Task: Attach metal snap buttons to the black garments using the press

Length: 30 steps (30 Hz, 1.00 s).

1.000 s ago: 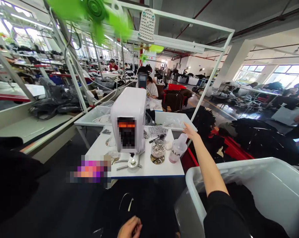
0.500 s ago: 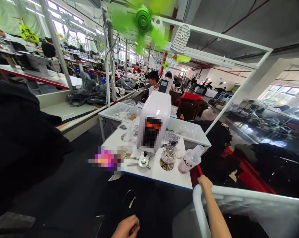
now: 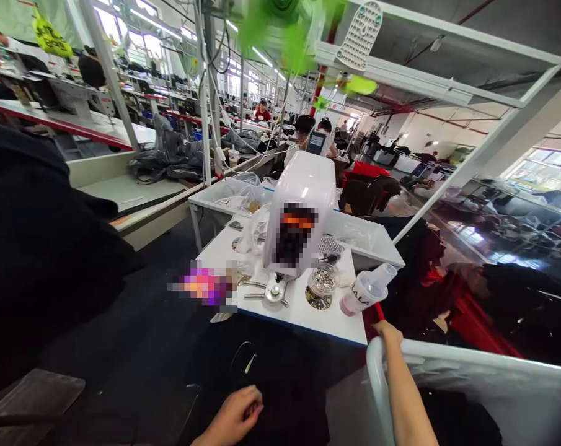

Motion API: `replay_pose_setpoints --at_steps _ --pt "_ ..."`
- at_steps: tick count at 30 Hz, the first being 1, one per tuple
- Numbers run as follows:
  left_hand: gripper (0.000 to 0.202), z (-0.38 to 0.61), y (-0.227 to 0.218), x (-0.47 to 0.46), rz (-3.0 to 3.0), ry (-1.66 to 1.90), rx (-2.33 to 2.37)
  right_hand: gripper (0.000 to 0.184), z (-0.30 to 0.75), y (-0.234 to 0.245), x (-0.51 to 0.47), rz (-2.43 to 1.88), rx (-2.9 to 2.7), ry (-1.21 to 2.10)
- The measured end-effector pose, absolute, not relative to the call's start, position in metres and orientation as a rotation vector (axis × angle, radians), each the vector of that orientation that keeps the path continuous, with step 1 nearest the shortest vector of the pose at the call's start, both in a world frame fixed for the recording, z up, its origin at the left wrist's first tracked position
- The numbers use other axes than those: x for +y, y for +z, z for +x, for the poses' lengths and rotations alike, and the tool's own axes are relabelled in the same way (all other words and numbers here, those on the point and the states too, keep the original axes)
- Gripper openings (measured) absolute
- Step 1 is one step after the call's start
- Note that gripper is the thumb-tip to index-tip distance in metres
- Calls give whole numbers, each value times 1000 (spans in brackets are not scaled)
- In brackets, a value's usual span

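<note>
My left hand (image 3: 239,410) is loosely curled closed over black cloth (image 3: 287,387) near my lap, and nothing shows between its fingers. On the right my arm reaches over the white tub's rim (image 3: 489,358). There my right hand (image 3: 390,334) is closed round the end of a narrow red edge (image 3: 379,311), its fingertips partly hidden. Ahead of both hands stands a white machine (image 3: 303,186) with a round metal part at its foot, on a white tabletop (image 3: 326,329). Dark cloth (image 3: 461,415) lies inside the tub.
A clear dish of small metal pieces (image 3: 323,280) and a plastic cup (image 3: 364,292) sit right of the machine. Dark garments (image 3: 38,248) bulk up at left. A green fan (image 3: 280,31) blurs overhead. Co-workers (image 3: 303,133) sit beyond. Grey plastic bags (image 3: 168,155) lie behind left.
The view has tilted down slightly and turned a little left, so the table and machine appear higher and further right. My left hand stays curled; my right hand keeps its place at the tub's corner.
</note>
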<state>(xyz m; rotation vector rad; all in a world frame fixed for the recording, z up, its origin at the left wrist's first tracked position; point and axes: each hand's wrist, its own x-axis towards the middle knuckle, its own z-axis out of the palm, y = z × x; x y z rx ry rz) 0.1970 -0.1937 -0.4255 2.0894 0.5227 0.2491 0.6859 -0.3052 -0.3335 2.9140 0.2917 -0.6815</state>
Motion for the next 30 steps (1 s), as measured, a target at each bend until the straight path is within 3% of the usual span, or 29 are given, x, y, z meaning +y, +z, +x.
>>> replay_pose_setpoints --at_steps 9,24,30 --pt "27 199 -444 -190 2145 231 438 32 679 -334 -307 3023 284 -665" --pt "29 200 -431 -191 2175 243 460 32 673 -334 -312 3276 213 -578" --pt "32 200 -434 -191 2184 272 436 23 668 -329 -312 3267 271 -557"
